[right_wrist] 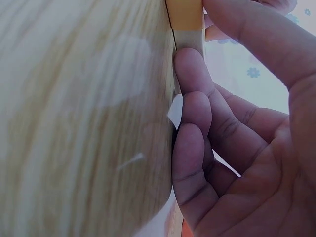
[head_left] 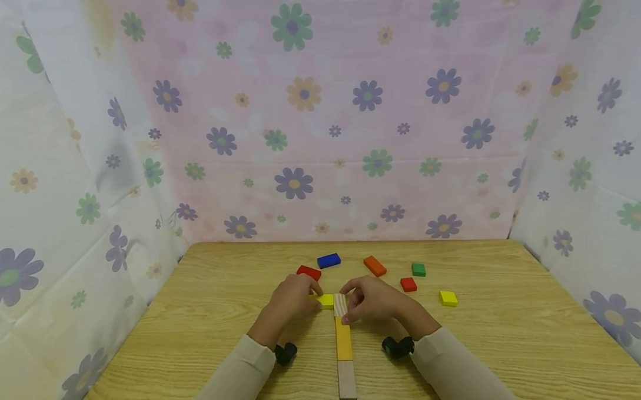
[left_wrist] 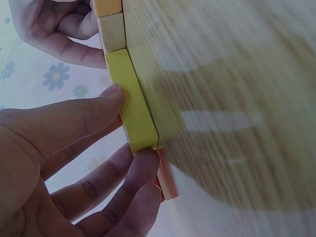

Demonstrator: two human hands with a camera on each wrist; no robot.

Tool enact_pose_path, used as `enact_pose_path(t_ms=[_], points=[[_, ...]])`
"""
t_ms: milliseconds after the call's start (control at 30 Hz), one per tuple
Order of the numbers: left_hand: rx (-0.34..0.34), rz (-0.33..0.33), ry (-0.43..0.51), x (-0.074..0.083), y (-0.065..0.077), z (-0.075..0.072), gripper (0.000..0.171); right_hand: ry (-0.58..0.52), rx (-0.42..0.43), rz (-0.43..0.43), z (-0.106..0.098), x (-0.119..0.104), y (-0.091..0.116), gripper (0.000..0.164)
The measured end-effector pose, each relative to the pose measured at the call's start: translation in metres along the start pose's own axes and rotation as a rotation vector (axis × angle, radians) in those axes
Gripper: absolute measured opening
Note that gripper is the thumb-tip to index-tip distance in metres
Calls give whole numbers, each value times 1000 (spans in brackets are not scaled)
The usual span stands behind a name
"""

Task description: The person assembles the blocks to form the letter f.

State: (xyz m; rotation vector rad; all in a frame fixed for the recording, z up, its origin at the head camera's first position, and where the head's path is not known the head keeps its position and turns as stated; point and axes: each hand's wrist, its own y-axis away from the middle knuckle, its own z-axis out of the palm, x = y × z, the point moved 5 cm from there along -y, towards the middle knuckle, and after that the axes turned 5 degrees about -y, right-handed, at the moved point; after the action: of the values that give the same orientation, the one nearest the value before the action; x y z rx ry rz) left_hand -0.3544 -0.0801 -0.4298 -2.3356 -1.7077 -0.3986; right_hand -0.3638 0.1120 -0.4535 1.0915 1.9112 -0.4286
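Observation:
My left hand (head_left: 291, 299) grips a yellow block (left_wrist: 134, 111) with its thumb on the long side and fingers at the outer end. The inner end meets a plain wooden block (head_left: 340, 303), forming a corner. My right hand (head_left: 376, 298) holds that plain block, its forefinger by the far end and its thumb by the near end. Toward me the line continues with a yellow-orange block (head_left: 343, 340) and then a light brown block (head_left: 347, 378), all flat and end to end. Fingers hide part of the yellow block in the head view.
Beyond the hands lie a red block (head_left: 309, 273), a blue block (head_left: 329, 260) and an orange block (head_left: 374, 266). To the right are small green (head_left: 419, 270), red (head_left: 408, 284) and yellow blocks (head_left: 448, 298). Flowered cloth (head_left: 343, 105) encloses the wooden table (head_left: 224, 321).

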Motion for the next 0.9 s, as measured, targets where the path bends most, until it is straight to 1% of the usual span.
enact_pose_path(t_ms=[367, 800, 900], points=[[1, 20, 12, -1, -1, -1, 23, 1, 0, -3, 1, 0, 0, 66], [9, 1, 7, -2, -1, 1, 22, 18, -1, -14, -2, 2, 0, 66], [7, -7, 14, -2, 0, 1, 22, 43, 9, -13, -4, 2, 0, 65]])
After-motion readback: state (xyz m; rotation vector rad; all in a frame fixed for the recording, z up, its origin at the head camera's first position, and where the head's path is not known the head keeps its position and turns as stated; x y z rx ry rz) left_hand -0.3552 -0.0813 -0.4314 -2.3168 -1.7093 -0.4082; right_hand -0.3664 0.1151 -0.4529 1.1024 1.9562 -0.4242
